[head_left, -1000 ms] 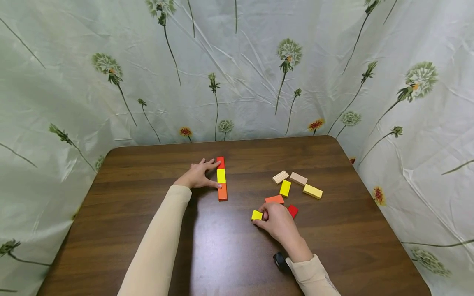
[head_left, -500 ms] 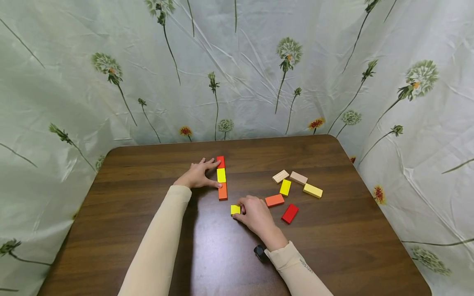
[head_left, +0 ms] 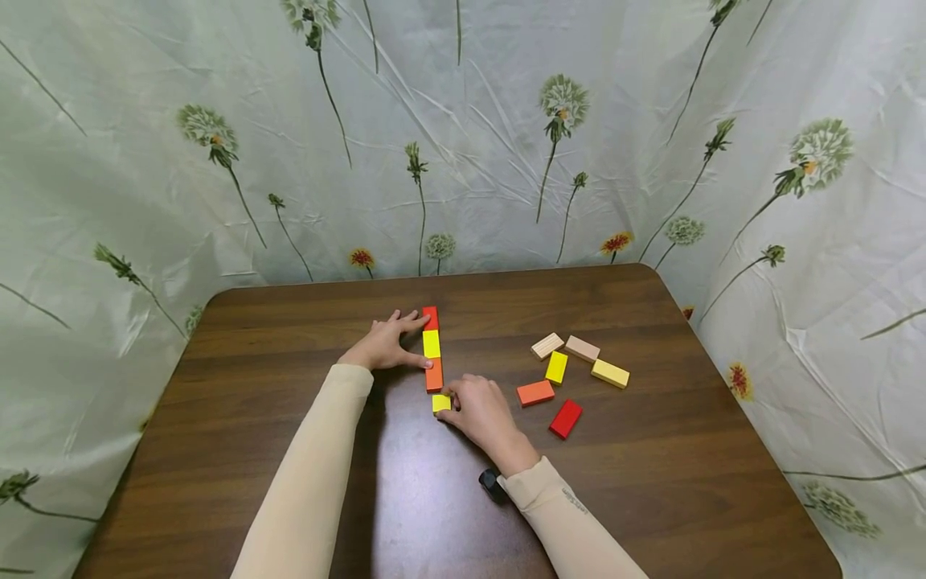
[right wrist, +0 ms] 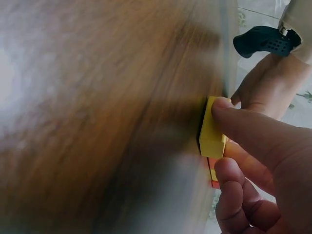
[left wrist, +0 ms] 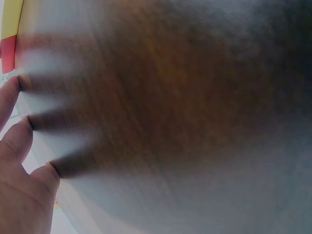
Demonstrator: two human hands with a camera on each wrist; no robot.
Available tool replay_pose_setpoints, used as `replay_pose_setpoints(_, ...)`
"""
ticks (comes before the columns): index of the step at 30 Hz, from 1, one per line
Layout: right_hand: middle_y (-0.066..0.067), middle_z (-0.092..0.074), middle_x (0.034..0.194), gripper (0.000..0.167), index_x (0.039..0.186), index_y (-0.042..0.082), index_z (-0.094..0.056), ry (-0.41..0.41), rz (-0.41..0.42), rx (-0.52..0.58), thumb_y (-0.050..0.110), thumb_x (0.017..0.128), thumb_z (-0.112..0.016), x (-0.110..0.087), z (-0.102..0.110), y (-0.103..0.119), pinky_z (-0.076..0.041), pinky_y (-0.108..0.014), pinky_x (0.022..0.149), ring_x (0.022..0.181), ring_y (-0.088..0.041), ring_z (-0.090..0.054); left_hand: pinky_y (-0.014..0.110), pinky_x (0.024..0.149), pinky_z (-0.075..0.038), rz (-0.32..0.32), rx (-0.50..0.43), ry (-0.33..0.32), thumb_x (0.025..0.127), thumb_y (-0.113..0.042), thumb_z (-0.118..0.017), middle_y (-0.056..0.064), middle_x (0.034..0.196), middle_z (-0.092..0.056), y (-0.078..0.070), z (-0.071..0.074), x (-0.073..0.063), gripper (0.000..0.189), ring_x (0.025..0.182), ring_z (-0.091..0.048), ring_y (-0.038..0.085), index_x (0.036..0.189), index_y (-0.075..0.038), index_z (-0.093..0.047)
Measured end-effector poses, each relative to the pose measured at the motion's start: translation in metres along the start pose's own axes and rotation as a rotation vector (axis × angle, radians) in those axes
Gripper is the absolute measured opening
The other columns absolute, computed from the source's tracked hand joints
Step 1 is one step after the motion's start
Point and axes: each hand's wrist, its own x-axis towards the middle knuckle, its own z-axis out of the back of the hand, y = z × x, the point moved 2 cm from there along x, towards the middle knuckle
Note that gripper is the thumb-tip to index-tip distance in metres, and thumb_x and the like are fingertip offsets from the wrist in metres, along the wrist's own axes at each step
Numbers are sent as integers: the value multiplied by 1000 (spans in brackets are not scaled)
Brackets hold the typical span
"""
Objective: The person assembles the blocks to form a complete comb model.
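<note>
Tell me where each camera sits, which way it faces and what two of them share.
Head: worn on the head, facing forward and down at the table and row of blocks; the left hand, right hand and sleeves show.
Left wrist: on that wrist, facing past the fingers across the table, a red block at the edge; part of the left hand shows.
Right wrist: on that wrist, facing the pinched yellow block; the right hand shows, the left beyond.
Shared: head and right wrist both show the pinched yellow block.

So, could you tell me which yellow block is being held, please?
The yellow block lowest in the head view, by the lined-up orange block; the right hand pinches no other.
</note>
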Motion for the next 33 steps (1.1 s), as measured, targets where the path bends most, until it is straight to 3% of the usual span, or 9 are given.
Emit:
replay_pose_setpoints(10,3,-61,76,28,102,12,-81,-22,-17,54,27,83,-96,1,1,-3,-42,-23,65,69,-8,-50,78,128,-1,-1,15,-8,88,-48,-88,17,178,-24,-2,-1,1,100,167,-6,50,169,-21,-36)
replay_pose_setpoints(33,5,-60,72,21,97,11,-84,-82,12,69,23,84,-95,7,-3,-2,-44,-23,63,65,-7,-51,79,127,0,-16,8,-7,89,-50,-87,17,179,-23,7,-3,4,100,167,-5,50,170,-21,-36)
